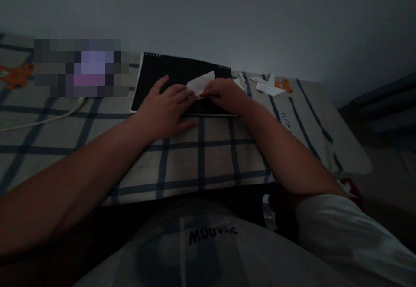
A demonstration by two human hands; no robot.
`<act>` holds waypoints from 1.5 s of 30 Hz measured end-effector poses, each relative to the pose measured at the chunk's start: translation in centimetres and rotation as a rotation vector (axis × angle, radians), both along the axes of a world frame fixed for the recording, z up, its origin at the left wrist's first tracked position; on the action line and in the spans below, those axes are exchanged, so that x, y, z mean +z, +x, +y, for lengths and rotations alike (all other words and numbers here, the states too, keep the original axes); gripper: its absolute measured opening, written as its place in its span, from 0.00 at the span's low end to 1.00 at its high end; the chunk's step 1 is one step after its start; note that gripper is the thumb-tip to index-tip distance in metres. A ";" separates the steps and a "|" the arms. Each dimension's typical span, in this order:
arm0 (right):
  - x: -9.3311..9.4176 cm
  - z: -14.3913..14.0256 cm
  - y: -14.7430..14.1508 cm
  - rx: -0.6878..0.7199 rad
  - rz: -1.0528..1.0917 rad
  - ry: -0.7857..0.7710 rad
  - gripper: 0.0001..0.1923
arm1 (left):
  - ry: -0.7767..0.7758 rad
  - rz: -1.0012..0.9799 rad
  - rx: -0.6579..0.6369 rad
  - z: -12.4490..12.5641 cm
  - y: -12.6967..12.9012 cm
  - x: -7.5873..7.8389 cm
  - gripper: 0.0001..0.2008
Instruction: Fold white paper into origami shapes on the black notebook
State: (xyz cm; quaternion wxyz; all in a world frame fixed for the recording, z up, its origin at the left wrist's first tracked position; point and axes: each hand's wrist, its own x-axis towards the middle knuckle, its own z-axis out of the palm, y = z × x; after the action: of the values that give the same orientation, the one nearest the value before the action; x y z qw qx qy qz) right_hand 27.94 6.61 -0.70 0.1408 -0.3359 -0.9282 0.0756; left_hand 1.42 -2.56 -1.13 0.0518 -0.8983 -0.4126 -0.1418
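Both of your hands are working a small piece of white paper (200,83) that lies on the black notebook (169,77), toward its right half. Your left hand (165,107) lies flat, its fingertips pressing down on the near left edge of the paper; the grip is a flat press, not a pinch. Your right hand (224,94) is curled over the paper's right edge, fingers bent down onto it, narrow and closed on the sheet, though exactly how the fingertips hold it is hidden.

To fold well here, keep the left fingertips planted so the sheet does not slide on the smooth cover, and run the right fingertips along the crease line with firm, even pressure. Line up the edges before you flatten, since the light is dim and a skewed edge is easy to miss.

The paper looks thin and pale, already folded into an angular shape, with one pointed corner sticking up toward the wall. More white paper pieces (268,87) lie to the right on the checked bedding (201,157), apart from your hands.
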 end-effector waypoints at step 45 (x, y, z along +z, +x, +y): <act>2.2 -4.0 -1.9 -0.316 -0.047 0.327 0.27 | -0.150 0.024 0.121 0.7 0.2 0.3 0.32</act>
State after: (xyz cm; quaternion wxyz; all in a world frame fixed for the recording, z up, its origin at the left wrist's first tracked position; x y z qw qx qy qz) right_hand 26.04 2.62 1.54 0.1818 -0.4516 -0.8669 -0.1068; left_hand 1.66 -1.85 -0.83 -0.0023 -0.8747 -0.4749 -0.0962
